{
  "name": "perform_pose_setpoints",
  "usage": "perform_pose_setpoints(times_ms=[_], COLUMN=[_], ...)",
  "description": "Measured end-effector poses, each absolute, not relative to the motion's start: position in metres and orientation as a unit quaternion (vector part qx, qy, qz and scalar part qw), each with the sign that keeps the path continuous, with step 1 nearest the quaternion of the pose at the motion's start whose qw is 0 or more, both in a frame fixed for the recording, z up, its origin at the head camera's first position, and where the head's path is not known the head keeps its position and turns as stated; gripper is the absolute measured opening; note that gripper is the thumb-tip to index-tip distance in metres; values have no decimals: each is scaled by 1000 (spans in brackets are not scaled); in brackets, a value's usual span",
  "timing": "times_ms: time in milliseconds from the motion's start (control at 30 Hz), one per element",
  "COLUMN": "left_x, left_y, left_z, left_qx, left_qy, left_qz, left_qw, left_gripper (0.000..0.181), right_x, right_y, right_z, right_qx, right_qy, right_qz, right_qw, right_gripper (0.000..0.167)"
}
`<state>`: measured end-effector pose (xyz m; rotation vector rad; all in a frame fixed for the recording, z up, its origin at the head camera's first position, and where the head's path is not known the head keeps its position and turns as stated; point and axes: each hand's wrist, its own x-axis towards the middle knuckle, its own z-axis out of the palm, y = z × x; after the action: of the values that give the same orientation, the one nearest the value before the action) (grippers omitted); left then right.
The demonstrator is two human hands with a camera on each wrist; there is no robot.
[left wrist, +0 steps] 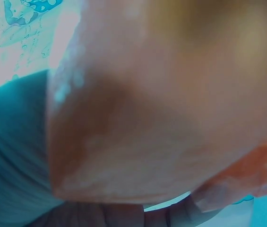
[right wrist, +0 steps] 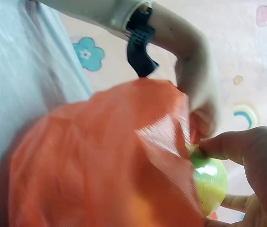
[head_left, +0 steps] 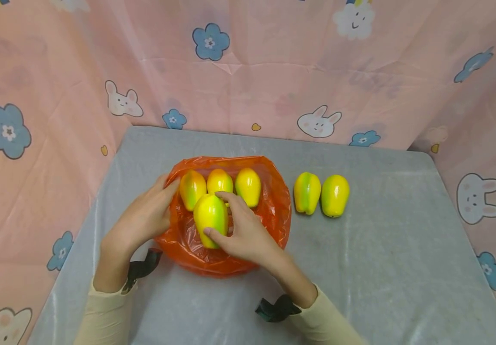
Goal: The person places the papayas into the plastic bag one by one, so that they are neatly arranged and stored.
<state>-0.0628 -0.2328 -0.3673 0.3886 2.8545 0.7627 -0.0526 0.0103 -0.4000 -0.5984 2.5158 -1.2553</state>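
Observation:
A red-orange plastic bag (head_left: 280,215) lies spread on the table with its mouth facing up. Three yellow-green mangoes (head_left: 248,187) rest in its far part. The right hand (head_left: 248,235) grips another mango (head_left: 210,218) over the near part of the bag; in the right wrist view this mango (right wrist: 210,182) shows past the edge of the bag (right wrist: 100,156), between thumb and fingers of the right hand (right wrist: 261,175). At the bag's left rim, the left hand (head_left: 144,215) holds the plastic, its fingertips partly hidden. The left wrist view is mostly blocked by blurred plastic (left wrist: 147,142).
Two more mangoes (head_left: 307,193) (head_left: 335,195) stand side by side on the grey-covered table (head_left: 386,249), right of the bag. A pink patterned curtain (head_left: 265,86) hangs behind the table and at both sides.

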Motion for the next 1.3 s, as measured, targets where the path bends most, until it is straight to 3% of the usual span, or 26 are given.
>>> perform_pose_setpoints(times_ms=[333,733,1300], left_x=[-64,-62,-61], left_y=[-231,-231,-233], left_z=[-367,-364,-365], left_qx=[135,142,140], left_qy=[954,958,957], left_qz=[254,239,248], left_qw=[82,75,59], left_gripper=[85,75,77], right_x=[-47,-42,-46], right_y=[-16,-33,-37], right_z=[-411,-431,-450], right_qx=[-198,-175,-191], right_qy=[875,887,899], right_qz=[-423,-389,-365], right_qw=[132,176,151], right_gripper=[78,78,76])
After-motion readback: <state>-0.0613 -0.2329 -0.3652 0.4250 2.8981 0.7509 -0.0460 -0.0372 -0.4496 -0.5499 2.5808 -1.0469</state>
